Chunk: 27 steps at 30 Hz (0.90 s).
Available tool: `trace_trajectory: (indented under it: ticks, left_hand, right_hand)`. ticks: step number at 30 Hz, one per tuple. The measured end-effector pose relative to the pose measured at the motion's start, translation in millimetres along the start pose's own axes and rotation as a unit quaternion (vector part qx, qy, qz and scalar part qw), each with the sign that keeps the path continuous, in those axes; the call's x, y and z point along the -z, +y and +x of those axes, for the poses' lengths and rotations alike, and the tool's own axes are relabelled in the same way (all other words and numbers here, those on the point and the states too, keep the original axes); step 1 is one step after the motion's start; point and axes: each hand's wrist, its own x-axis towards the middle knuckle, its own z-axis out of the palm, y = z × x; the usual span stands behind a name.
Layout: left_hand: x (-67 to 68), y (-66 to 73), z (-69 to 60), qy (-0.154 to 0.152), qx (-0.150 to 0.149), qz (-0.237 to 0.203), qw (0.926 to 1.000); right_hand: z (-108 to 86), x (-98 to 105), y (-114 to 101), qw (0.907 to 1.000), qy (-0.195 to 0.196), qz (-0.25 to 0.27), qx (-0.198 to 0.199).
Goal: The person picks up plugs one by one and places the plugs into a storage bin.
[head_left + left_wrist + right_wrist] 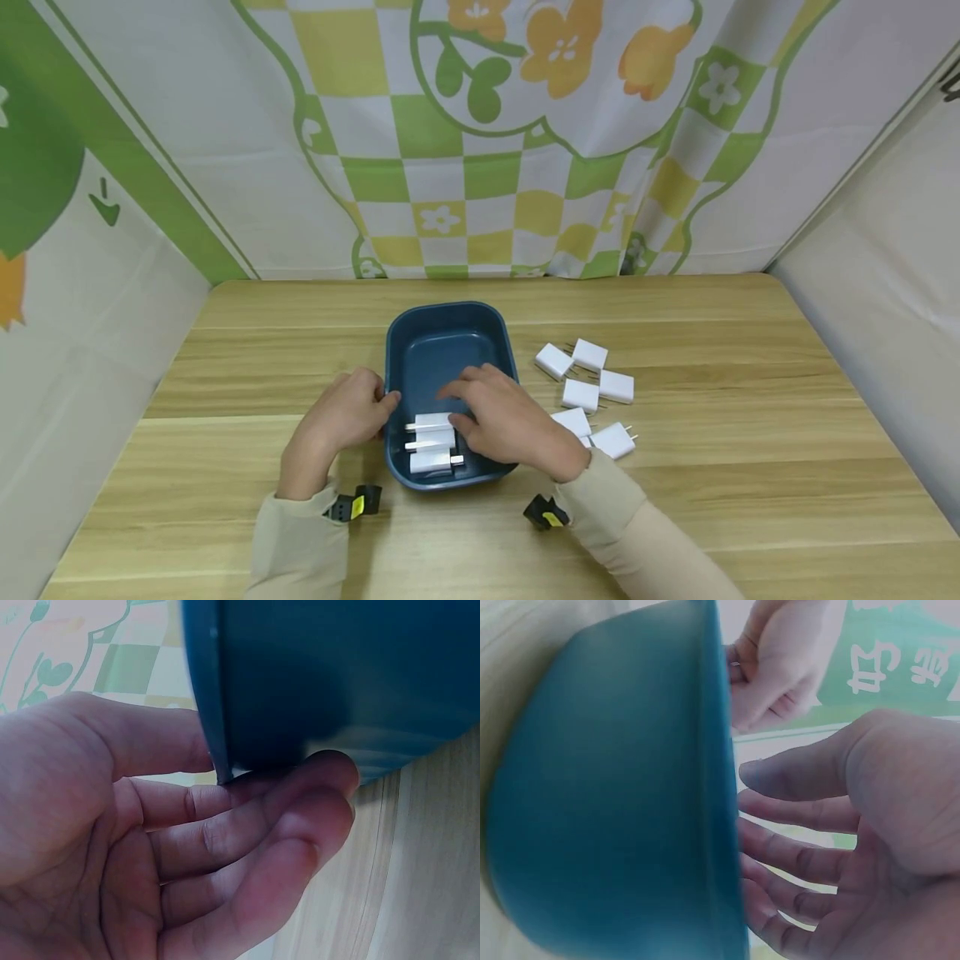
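A dark blue plastic bin (450, 321) stands on the table, and three white plug adapters (431, 462) lie side by side in its near end, metal prongs showing. My left hand (347, 412) pinches the bin's left rim, thumb at the edge and fingers bent under the outer wall (300, 667). Over the near right part of the bin hovers my right hand (502, 417), its thumb close to the farthest adapter. In the right wrist view its fingers (802, 855) are spread and gently bent, with nothing seen between them; the rim hides the fingertips.
Several more white plug adapters (581, 395) lie loosely grouped on the wooden table (750, 400), right of the bin. A patterned curtain (487, 183) hangs behind the table's far edge, and pale cloth walls stand at both sides.
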Motion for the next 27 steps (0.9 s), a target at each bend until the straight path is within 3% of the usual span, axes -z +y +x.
trace_trajectory:
  ticks: [11, 19, 27]
  left_hand:
    - [-1.3, -0.6, -0.4, 0.004, 0.005, 0.001, 1.0000]
    - [-1.9, 0.0, 0.3, 0.004, 0.009, -0.002, 0.9999]
    - [-1.4, 0.1, 0.2, 0.002, 0.012, 0.002, 0.9999]
  right_hand:
    - [-23.4, 18, 24, 0.9968, 0.073, 0.024, -0.018]
    - [-40.3, 29, 55, 0.9877, 0.144, 0.049, -0.039]
    - [-51.7, 31, 84, 0.9810, 0.163, 0.000, -0.105]
